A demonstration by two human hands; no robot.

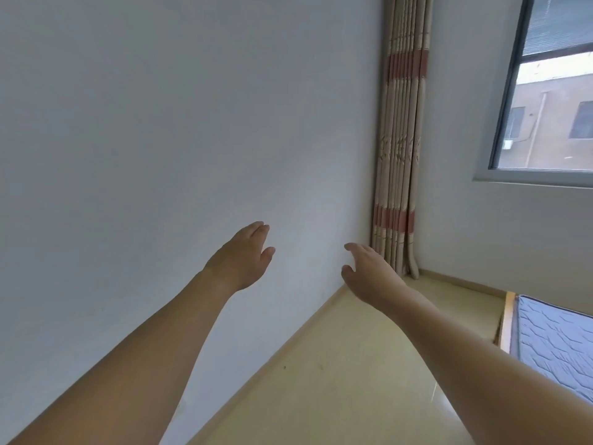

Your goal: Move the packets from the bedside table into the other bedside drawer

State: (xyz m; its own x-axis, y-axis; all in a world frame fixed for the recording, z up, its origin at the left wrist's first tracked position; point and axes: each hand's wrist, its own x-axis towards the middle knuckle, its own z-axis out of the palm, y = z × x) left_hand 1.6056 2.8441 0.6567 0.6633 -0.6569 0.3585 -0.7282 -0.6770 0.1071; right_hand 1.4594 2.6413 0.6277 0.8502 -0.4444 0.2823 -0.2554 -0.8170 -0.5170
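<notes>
Both arms reach forward toward a bare white wall. My left hand (244, 255) is held out with straight, relaxed fingers and holds nothing. My right hand (369, 271) is also stretched out, fingers loosely extended, empty. No packets, bedside table or drawer appear in this view.
A white wall (160, 123) fills the left and centre. A beige curtain with red bands (399, 139) hangs in the corner beside a window (552, 91). A blue quilted mattress on a wooden frame (552, 342) lies at the right over a pale floor (353, 364).
</notes>
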